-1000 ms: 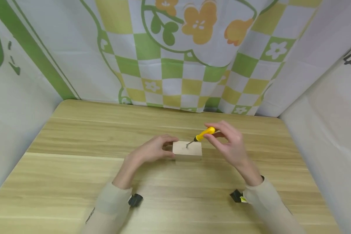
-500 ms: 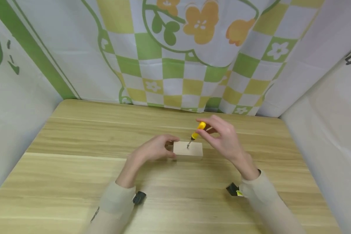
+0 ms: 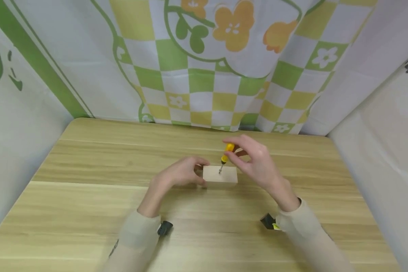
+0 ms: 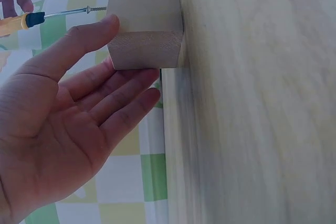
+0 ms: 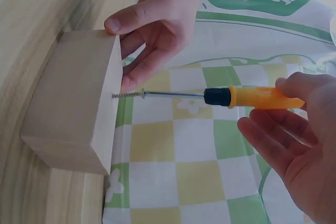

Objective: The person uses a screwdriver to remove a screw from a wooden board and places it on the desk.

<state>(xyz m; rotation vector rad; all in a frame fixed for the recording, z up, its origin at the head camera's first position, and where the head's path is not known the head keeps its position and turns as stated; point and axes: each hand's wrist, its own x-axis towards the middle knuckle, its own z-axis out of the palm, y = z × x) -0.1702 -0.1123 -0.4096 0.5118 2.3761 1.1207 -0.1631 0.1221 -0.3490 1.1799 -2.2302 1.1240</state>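
Observation:
A pale wooden block [image 3: 228,175] lies on the table. My left hand [image 3: 181,173] grips its left end, thumb on the near side and fingers on the far side. A screw [image 5: 128,95] stands out of the block's top face, much of its thread showing. My right hand [image 3: 257,161] pinches the yellow handle of a screwdriver [image 5: 254,97] between thumb and fingers. The screwdriver's tip meets the screw head, and shaft and screw run nearly in line in the right wrist view. In the left wrist view, the thumb presses the block's edge and the fingers lie against its side.
The wood-grain table [image 3: 88,211] extends around both arms. A checked, flowered curtain [image 3: 200,83] hangs along its back edge, with white cloth walls [image 3: 387,132] at the sides. A small black device [image 3: 165,227] sits at the left wrist, another [image 3: 268,221] at the right.
My right hand has moved left, bringing the screwdriver from a strong slant to nearly upright over the screw. My left hand keeps its hold on the block, which has hardly shifted.

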